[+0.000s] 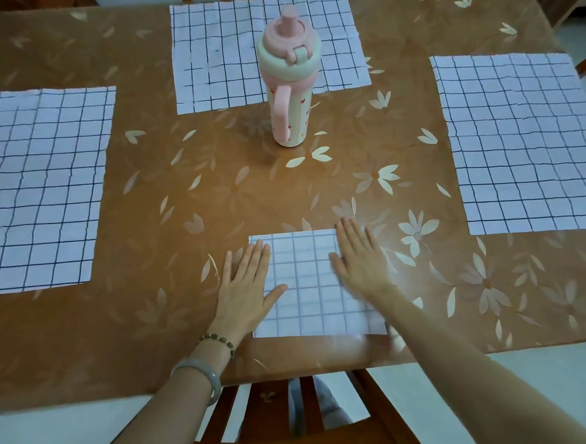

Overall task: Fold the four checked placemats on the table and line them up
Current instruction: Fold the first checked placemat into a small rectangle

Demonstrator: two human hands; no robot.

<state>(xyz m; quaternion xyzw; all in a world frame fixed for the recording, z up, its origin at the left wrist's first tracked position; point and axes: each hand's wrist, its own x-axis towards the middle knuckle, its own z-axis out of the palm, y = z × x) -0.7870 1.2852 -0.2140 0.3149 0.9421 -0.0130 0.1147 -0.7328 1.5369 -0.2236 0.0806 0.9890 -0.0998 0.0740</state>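
Near mat (309, 282), folded small, lies at the near table (175, 332) edge under both hands. Left hand (246, 286) rests flat, fingers spread, across the mat's left edge; right hand (361, 262), also flat and spread, covers its right edge and is motion-blurred. Neither hand grasps anything. Three mats lie unfolded: left mat (39, 189), far mat (219, 54), right mat (523, 139).

Likely risks: the smooth floral table cover offers little grip, so a sideways push may slide the near mat rather than press its crease, shifting the layers out of register. The mat sits close to the table edge and could be dragged off. The bottle (288, 84) stands at the far mat's near edge, possibly on it; pulling that mat without first moving the bottle could topple it.
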